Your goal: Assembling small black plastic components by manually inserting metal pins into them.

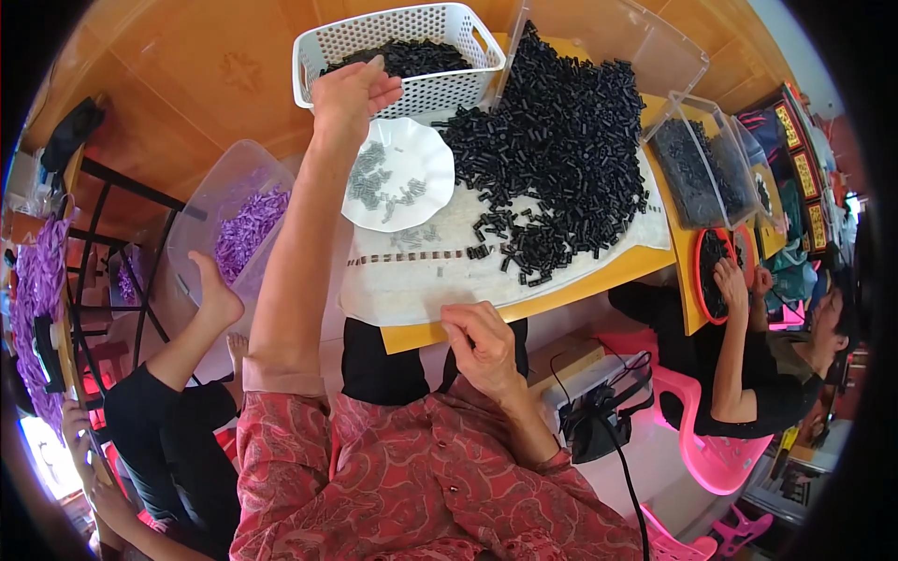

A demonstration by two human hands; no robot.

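My left hand [352,93] is over the near edge of a white perforated basket [426,93] that has small black cylindrical pieces [416,58] inside. Its thumb and loosely bent fingers are apart, and no piece shows in them. Close to the table's front edge, my right hand [482,348] is closed, thumb against curled fingers; whatever it may hold is hidden. Between the hands, a white scalloped plate [426,154] bears small clear pieces [372,179]. In front of it, a row of small dark pieces [412,256] lies on a white cloth [393,294].
A large heap of black pieces [571,140] covers the table's right side, beside clear plastic bins [697,178]. At left stands a translucent tub [192,229] of purple pieces [251,224]. A co-worker's hand [731,283] is at a red basin [703,299]; another person's bare foot [217,292] is at left.
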